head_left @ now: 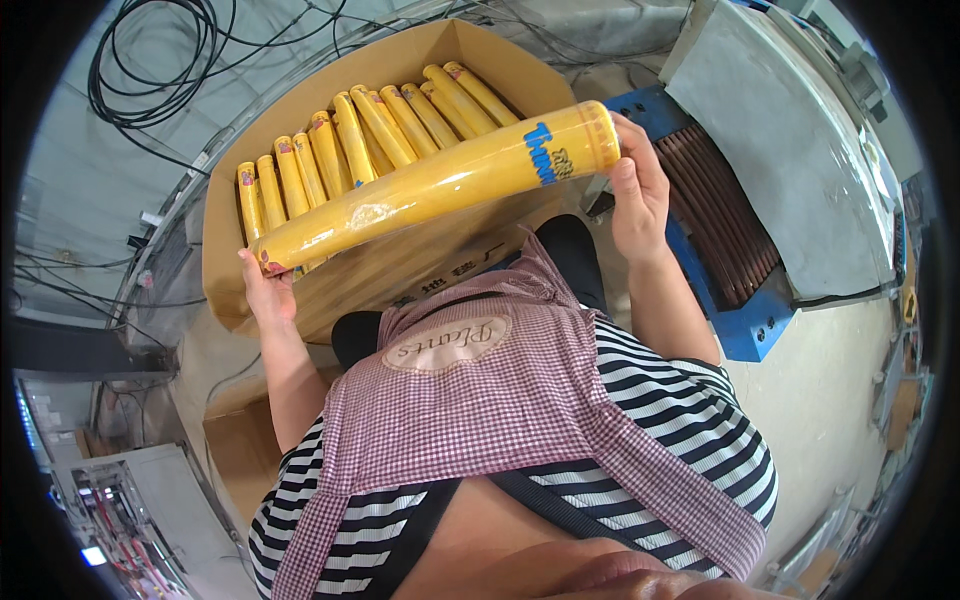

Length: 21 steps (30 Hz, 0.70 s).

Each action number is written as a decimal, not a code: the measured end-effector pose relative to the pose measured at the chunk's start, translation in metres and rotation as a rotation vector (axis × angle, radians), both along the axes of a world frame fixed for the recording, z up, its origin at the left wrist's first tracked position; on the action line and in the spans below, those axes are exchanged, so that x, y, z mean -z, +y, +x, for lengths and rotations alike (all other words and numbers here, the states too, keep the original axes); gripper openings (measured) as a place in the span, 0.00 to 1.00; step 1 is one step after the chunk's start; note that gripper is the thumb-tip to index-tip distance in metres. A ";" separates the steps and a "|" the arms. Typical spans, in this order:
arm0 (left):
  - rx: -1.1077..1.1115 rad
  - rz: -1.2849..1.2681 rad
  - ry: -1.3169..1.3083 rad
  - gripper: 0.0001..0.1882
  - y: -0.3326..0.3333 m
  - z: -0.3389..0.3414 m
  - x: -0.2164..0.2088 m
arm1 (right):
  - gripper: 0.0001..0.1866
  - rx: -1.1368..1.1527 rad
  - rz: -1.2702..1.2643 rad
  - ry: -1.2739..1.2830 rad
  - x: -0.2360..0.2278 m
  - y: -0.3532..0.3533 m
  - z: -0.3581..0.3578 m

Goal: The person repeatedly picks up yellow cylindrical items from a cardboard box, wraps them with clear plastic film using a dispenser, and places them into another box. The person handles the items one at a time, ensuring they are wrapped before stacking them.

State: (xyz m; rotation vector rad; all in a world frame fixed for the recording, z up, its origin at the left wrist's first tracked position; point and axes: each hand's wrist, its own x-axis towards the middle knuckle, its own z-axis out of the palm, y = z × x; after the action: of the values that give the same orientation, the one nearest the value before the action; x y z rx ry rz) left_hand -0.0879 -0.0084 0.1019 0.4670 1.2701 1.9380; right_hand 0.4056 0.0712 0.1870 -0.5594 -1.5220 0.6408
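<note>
A long yellow roll (420, 190) in glossy wrap, with blue lettering near one end, lies across both my hands. It tilts, with its right end higher in the picture. My left hand (268, 292) grips its left end, thumb on the near side. Around the right end my right hand (640, 185) is closed, thumb in front and fingers behind the end. Beneath and beyond it stands an open cardboard box (300, 105), where several similar yellow rolls (385, 125) stand on end, leaning side by side. The held roll hides part of the box's near rim.
To the right is a machine with a blue base (760, 330), dark brown rollers (720, 215) and a grey cover (790, 150). Coiled black cable (150, 70) hangs at the upper left. Another brown cardboard piece (245, 440) sits by my left arm.
</note>
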 end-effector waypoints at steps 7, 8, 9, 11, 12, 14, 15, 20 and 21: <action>0.057 0.027 0.050 0.27 -0.005 0.013 -0.016 | 0.16 -0.614 -0.484 0.606 0.018 0.027 0.037; 0.067 0.032 0.047 0.27 -0.003 0.014 -0.019 | 0.16 -0.786 -0.531 0.655 0.025 0.033 0.047; 0.052 0.006 0.067 0.27 -0.004 0.016 -0.022 | 0.14 -0.692 -0.621 0.674 0.020 0.028 0.044; 0.023 -0.046 0.106 0.27 -0.003 0.019 -0.029 | 0.14 -0.599 -0.719 0.732 0.017 0.029 0.043; 0.097 -0.058 0.126 0.27 -0.006 0.018 -0.031 | 0.14 -0.554 -0.773 0.761 0.019 0.030 0.041; 0.246 -0.084 0.165 0.26 -0.008 0.017 -0.039 | 0.12 -0.380 -0.715 0.779 0.026 0.033 0.038; 0.246 -0.107 0.164 0.24 -0.008 0.026 -0.047 | 0.11 -0.243 -0.652 0.743 0.030 0.036 0.035; 0.349 -0.179 0.182 0.22 0.003 0.032 -0.049 | 0.13 0.135 -0.366 0.606 0.040 0.043 0.029; 0.350 -0.176 0.197 0.21 0.002 0.040 -0.058 | 0.19 0.239 -0.353 0.606 0.038 0.043 0.023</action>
State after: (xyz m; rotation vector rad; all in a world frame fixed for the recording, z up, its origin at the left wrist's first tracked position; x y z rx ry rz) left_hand -0.0475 -0.0060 0.1597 0.7496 1.3646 1.5041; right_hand 0.4285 0.1145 0.1487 -0.7209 -0.7647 0.8084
